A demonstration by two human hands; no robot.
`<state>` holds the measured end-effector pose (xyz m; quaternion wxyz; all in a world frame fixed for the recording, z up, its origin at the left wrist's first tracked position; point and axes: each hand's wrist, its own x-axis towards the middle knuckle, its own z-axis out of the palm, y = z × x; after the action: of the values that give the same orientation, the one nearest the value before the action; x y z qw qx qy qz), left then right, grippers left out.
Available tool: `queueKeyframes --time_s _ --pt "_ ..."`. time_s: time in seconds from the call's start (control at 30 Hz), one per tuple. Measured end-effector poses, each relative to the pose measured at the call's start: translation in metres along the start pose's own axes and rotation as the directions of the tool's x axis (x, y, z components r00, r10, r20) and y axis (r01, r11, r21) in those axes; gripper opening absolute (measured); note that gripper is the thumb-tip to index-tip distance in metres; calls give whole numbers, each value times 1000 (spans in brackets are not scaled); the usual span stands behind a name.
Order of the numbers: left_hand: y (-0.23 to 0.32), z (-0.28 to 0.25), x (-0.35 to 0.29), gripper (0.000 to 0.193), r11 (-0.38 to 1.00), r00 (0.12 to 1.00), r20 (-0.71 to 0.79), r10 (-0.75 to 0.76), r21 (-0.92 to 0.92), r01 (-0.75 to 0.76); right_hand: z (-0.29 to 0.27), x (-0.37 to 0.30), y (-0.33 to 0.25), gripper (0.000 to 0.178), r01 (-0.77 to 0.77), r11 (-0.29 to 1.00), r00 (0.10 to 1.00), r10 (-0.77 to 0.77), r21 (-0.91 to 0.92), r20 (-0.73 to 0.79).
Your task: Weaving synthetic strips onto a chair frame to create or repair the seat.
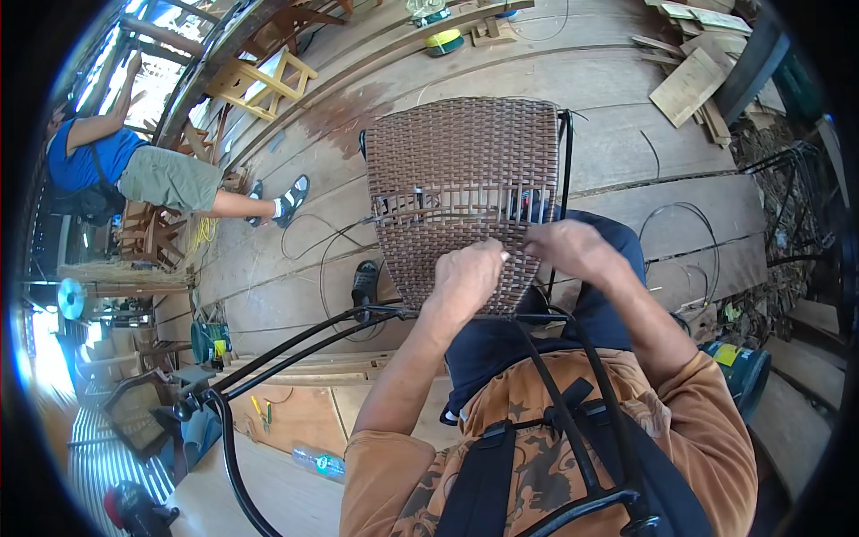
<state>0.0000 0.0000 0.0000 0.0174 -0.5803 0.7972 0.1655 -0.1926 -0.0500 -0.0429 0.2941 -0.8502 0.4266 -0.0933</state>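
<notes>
Wicker panel being gripped by both hands

Brown wicker panel, standing on a black metal frame above the plank floor, is being pressed by the curled left hand and pinched along a strand by the right hand.

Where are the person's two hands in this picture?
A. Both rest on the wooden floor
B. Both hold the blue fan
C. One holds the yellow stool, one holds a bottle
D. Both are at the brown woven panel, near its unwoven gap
D: the left hand and the right hand both lie against the brown woven panel, just below its open gap.
</notes>
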Motion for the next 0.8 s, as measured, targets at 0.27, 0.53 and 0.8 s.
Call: queueKeyframes --time_s 0.27,0.53,0.8 --pt "-2 35 48 19 975 914 -340 220 55 -215 2 -32 41 23 -332 926 891 370 179 -263" --pt "-53 52 108 30 962 890 -400 217 -66 -264 -4 -324 165 30 -702 536 285 814 468 -506" --pt "-56 41 133 16 643 932 195 -307 -679 354 157 -473 78 24 -734 205 -69 926 648 -371"
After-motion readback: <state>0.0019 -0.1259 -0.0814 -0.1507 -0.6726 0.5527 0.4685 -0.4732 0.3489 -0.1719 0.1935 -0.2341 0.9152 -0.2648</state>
